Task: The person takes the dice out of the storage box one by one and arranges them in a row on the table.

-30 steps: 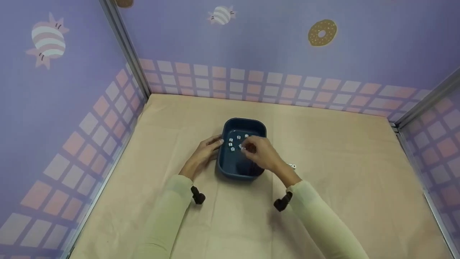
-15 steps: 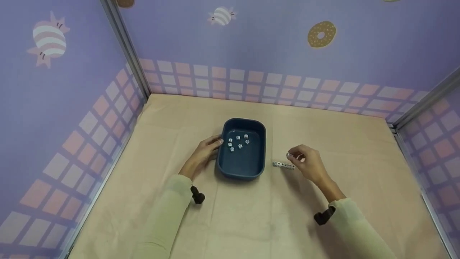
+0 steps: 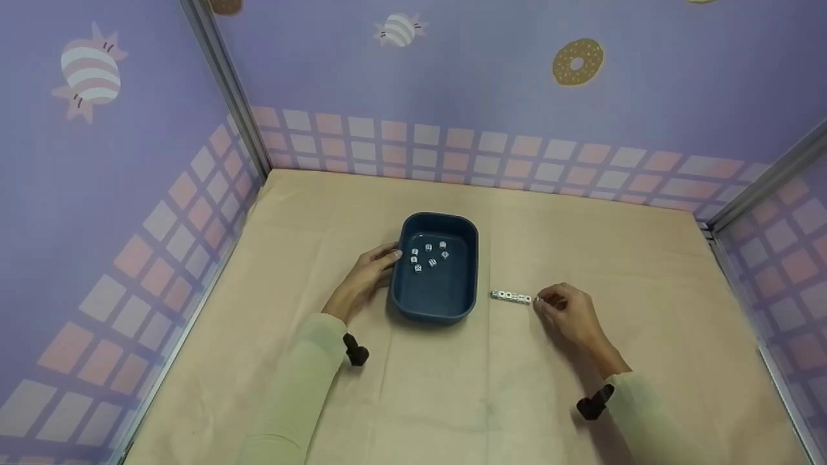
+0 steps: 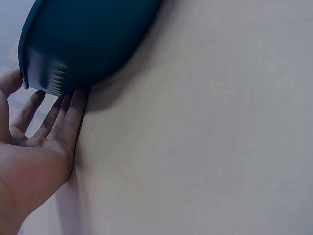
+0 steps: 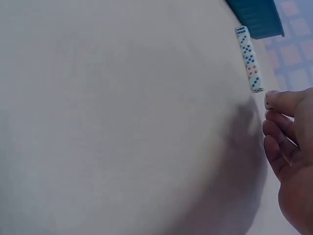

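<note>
while the straight-fingered left hand [image 3: 368, 271] touches a tray [image 3: 431, 297], the right [image 3: 568, 311] pinches a die [image 5: 267, 103].

My left hand [image 3: 369, 272] against left wall of blue tray [image 3: 434, 297], thumb at rim. Seven white dice [image 3: 418, 268] loose inside. Right of tray, straight dice row [image 3: 510, 296] on beige cloth [image 3: 433, 400]; my right hand [image 3: 570, 314] pinches single die [image 3: 537, 299] just beside row's right end.

Blue pips [image 5: 248, 58] along a row of white dice [image 5: 250, 59], red pips [image 5: 252, 70] among them
</note>
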A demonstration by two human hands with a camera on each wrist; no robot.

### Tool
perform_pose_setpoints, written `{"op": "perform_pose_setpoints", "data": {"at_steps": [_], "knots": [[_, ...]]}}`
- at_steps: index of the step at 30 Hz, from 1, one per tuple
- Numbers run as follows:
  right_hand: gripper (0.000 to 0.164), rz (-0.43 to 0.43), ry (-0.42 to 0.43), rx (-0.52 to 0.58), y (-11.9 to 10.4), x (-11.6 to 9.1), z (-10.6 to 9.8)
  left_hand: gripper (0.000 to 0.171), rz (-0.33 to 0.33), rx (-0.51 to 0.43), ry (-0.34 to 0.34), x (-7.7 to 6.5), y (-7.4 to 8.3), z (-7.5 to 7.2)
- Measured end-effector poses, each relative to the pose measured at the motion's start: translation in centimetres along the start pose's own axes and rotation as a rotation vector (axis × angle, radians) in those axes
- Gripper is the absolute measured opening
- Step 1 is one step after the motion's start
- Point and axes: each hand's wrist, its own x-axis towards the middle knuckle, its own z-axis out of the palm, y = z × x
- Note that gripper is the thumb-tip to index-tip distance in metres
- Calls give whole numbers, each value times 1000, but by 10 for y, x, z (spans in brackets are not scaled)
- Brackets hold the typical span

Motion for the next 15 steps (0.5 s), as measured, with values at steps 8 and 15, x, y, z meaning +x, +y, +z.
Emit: {"op": "perform_pose_setpoints", "data": {"at_steps": [8, 15], "knots": [[13, 4, -28, -6, 0, 1, 5, 60, -11, 24, 8, -1, 0, -1], [14, 4, -49, 19, 1, 1, 8, 57, 3, 28, 4, -2, 1, 0]]}}
